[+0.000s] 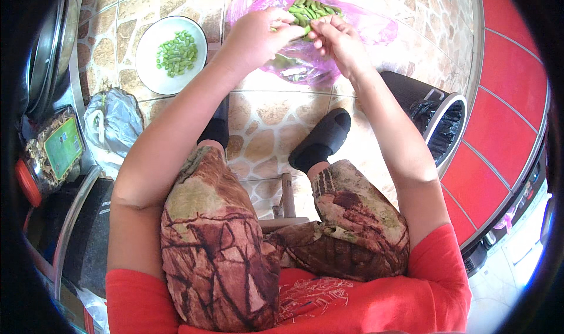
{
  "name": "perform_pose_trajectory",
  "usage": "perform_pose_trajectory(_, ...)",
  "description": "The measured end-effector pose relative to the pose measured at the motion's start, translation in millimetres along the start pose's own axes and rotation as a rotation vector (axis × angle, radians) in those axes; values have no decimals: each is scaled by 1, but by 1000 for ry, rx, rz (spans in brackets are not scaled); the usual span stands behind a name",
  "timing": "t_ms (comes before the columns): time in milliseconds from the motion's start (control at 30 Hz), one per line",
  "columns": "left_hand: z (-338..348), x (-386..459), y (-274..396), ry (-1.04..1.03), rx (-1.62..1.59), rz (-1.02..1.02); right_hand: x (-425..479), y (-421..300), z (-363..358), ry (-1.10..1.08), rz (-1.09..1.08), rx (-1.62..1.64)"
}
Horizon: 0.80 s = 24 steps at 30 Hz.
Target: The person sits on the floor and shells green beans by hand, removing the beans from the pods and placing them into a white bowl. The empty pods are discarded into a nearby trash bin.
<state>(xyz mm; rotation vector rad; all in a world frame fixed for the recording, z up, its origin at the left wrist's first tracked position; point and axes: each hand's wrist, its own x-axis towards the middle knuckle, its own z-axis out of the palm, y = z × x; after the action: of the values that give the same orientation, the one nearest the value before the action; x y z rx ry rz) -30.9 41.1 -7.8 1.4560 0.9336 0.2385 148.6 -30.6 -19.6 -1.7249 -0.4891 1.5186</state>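
Note:
Both my hands are raised over an open pink plastic bag that holds a heap of green bean pods. A green bean pod is pinched between the fingertips of my left hand and those of my right hand. Some of the pods in the heap are hidden behind my fingers. To the left of my left forearm, a white enamel bowl with a dark rim stands on the floor, with many shelled green beans lying in it.
A trash bin with a black liner lies tilted by my right forearm, beside a red-tiled ledge. At left are a pale plastic bag, a jar with a red lid and metal pans. My slippered foot rests on the stone-patterned floor.

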Motion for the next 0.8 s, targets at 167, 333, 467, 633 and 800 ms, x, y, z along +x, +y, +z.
perform_pose_trajectory(167,20,-11,3,-48,212,254,-42,0,9,-6,26,212)
perform_pose_trajectory(333,19,-13,6,-1,165,279,-54,4,11,7,25,386)
perform_pose_trajectory(467,23,-11,-1,59,235,384,-55,-3,5,-19,-18,322)
perform_pose_trajectory(633,22,-10,-6,111,397,556,-57,-7,5,-26,-73,196)
perform_pose_trajectory(800,19,-13,-2,72,437,514,-57,-11,8,-22,-76,220)
